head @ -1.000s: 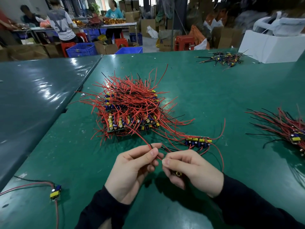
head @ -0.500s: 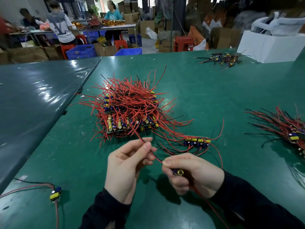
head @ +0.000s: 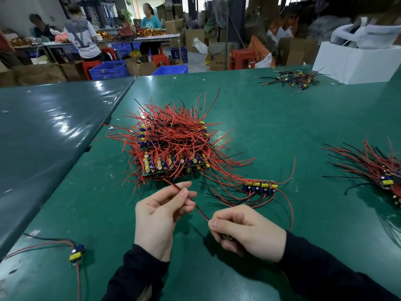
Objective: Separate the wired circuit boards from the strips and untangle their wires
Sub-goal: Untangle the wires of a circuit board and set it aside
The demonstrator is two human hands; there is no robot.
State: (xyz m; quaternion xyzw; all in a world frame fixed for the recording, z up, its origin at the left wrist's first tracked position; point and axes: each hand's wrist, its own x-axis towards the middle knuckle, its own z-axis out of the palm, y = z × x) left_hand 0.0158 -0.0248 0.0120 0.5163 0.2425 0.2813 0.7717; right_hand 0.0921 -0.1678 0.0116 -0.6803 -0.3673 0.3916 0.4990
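A big pile of board strips (head: 173,148) with tangled red and black wires lies mid-table. A short strip of boards (head: 260,187) with yellow and blue parts rests to its right. My right hand (head: 245,231) grips a small single circuit board (head: 226,236), mostly hidden by the fingers. A red and black wire pair (head: 199,210) runs from that board up to my left hand (head: 160,216), which pinches the wire between thumb and fingers.
One separated board (head: 76,254) with wires lies at the near left. A heap of separated boards (head: 377,170) sits at the right edge and a smaller one (head: 293,78) far right. A white box (head: 355,64) stands behind. People work at distant tables.
My hands have moved apart, drawing the wire pair straight between them. The right hand has pulled the small board nearer to me, away from the short strip.
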